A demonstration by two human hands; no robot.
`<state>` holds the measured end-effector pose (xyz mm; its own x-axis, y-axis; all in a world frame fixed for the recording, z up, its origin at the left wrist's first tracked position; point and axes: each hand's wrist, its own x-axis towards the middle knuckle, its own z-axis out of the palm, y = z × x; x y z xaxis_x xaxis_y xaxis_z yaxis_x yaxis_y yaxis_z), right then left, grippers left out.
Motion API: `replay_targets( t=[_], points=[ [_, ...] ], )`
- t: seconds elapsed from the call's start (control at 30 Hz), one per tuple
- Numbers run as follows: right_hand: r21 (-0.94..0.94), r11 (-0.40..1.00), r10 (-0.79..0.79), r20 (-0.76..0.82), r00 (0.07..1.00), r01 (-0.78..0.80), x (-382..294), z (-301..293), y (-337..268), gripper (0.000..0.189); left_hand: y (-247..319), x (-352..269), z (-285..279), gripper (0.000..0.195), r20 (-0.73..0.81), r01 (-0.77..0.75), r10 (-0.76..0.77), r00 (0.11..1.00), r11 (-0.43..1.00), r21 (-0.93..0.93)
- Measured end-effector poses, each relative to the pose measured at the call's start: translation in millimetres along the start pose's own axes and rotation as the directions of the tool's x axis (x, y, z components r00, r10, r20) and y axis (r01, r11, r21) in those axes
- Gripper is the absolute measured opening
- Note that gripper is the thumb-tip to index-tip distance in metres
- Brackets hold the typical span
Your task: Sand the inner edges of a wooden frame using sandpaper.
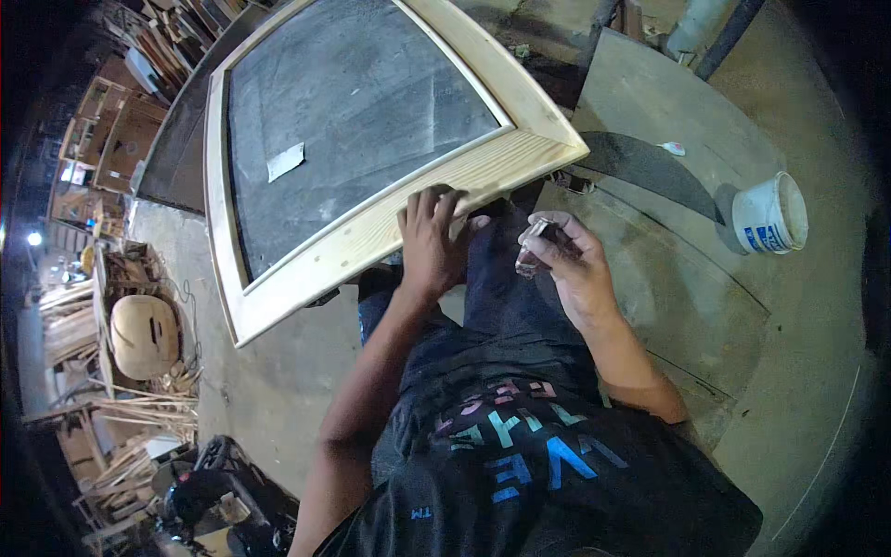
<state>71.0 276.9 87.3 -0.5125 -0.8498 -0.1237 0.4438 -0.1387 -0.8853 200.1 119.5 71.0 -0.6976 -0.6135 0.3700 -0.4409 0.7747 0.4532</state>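
A pale wooden frame (348, 252) around a dark grey panel (348, 90) lies before me, raised above the floor. My left hand (435, 240) rests on its near rail, fingers bent over the wood and the thumb spread out at the edge. To the right of it, off the rail, my right hand (567, 247) pinches a small folded brown piece (530, 259), which looks like sandpaper, between thumb and fingers. A scrap of white paper (286, 162) sits on the dark panel.
A white plastic bucket (759, 212) stands on the floor at right. Nearby, a small white container (672, 148) lies on a grey board (668, 104). Wood offcuts (69, 327) and a rounded wooden seat (145, 337) are piled at left, above a dark motorcycle-like machine (216, 494).
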Motion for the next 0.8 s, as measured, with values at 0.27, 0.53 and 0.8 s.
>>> replay_targets(
  t=[0.27,0.53,0.8],
  points=[
    [0.201,0.976,0.073,0.043,0.996,-0.08,-8,-10,-4,0.034,-54,2,36,0.022,0.142,-0.21,0.183,0.973,0.957,0.201],
    [0.057,0.997,0.054,-0.092,0.994,-0.049,-12,-43,10,0.032,-57,-18,-1,0.031,0.22,-0.204,0.16,0.962,0.96,0.193],
    [0.06,0.992,0.125,-0.285,0.95,-0.112,-10,-86,38,0.027,-118,-32,-38,0.053,0.139,0.027,-0.062,0.988,0.97,0.24]
  ],
)
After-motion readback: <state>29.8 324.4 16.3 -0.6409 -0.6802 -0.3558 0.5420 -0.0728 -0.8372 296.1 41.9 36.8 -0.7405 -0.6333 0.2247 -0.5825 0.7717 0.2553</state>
